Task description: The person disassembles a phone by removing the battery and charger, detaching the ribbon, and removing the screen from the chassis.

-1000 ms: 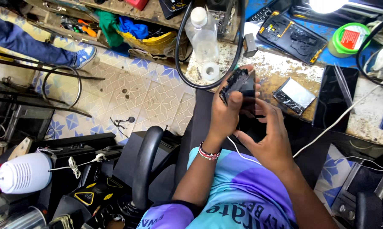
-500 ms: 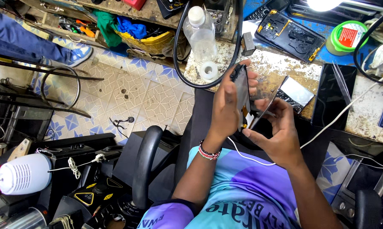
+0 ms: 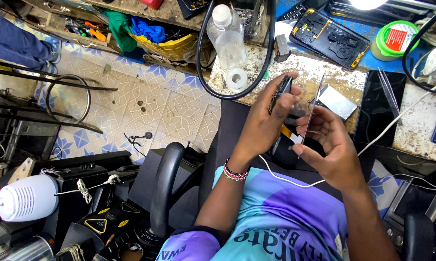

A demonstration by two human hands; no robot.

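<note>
My left hand (image 3: 265, 121) grips a dark phone body (image 3: 280, 92) held on edge, above my lap. My right hand (image 3: 330, 140) holds the thin dark screen panel (image 3: 313, 108), swung away from the body and seen edge-on. An orange flex strip (image 3: 289, 133) runs between the two parts near my fingers. A beaded bracelet sits on my left wrist. Both hands are just in front of the worn bench edge (image 3: 256, 96).
On the bench lie a clear plastic bottle (image 3: 226, 36), a black cable loop (image 3: 203, 72), a tape roll (image 3: 237, 79), an opened phone frame (image 3: 330, 36), a black phone (image 3: 378, 106), tweezers (image 3: 388, 89) and a green tub (image 3: 397, 38). A white cable (image 3: 401, 121) crosses my lap. Tiled floor and clutter lie left.
The phone has come apart: the screen panel has swung away to the right in my right hand, while my left hand has turned the body more on edge.
</note>
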